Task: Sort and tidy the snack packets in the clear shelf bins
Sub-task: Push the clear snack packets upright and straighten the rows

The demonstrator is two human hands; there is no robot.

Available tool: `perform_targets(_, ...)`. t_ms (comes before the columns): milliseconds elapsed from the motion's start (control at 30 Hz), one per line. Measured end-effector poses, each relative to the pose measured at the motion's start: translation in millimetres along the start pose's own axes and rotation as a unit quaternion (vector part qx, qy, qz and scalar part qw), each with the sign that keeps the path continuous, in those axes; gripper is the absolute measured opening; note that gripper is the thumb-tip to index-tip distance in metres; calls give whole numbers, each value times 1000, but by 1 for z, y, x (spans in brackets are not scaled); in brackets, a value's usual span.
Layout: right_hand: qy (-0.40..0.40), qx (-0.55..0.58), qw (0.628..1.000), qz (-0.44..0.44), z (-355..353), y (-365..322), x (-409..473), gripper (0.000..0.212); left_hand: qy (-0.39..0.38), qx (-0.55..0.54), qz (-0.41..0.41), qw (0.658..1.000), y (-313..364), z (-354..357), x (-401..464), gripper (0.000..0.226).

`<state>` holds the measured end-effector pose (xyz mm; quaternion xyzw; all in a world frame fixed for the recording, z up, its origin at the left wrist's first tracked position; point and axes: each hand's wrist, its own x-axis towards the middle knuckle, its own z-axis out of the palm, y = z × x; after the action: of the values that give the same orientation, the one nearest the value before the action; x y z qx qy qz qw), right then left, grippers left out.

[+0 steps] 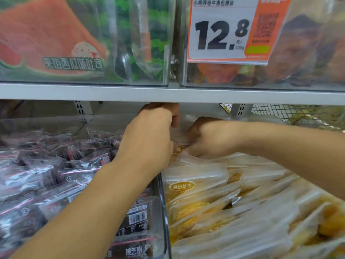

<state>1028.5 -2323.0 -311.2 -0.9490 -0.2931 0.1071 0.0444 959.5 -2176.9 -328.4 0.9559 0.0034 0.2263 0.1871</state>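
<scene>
Pinching, seemingly, both hands' fingers (pixel 174 121) on clear packet (pixel 180 135); price tag (pixel 222 30) reads "12.8".

grey metal shelf (pixel 130 93), mesh backing (pixel 280 112)

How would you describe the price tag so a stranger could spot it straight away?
Look above the grey metal shelf edge, at the upper right clear plastic bin. On its front hangs the white and orange price tag. It alone bears big black numerals, 12.8, and a QR code.
</scene>
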Motion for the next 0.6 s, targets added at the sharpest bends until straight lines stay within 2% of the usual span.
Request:
perform_targets(67,19,33,999,-14,-12,7,-19,48,-42,10,13,999,2,-5,2,38)
perform_targets(133,73,65,995,-37,-18,13,-36,54,-87,23,10,996,0,-6,3,35)
perform_targets(233,158,50,983,-76,-12,17,-49,38,-91,17,32,995,-6,-4,2,22)
perform_targets(267,180,24,980,-85,-9,17,-49,30,-98,21,37,994,-8,-3,1,26)
perform_targets(333,191,-34,975,-108,-7,15,-46,19,-127,32,22,991,-9,-4,3,49)
perform_targets(400,121,-39,984,-127,-6,12,-40,19,-158,23,5,987,-8,-8,3,75)
perform_targets(467,1,-19,994,-111,-6,13,-32,22,-185,10,-4,983,-8,-10,3,90)
perform_targets(533,-73,-10,994,-83,-7,14,-24,22,-209,6,-6,978,-7,-11,2,97)
perform_targets(600,-105,-49,992,-60,-7,11,-12,29,-220,5,-6,975,-5,-12,0,91)
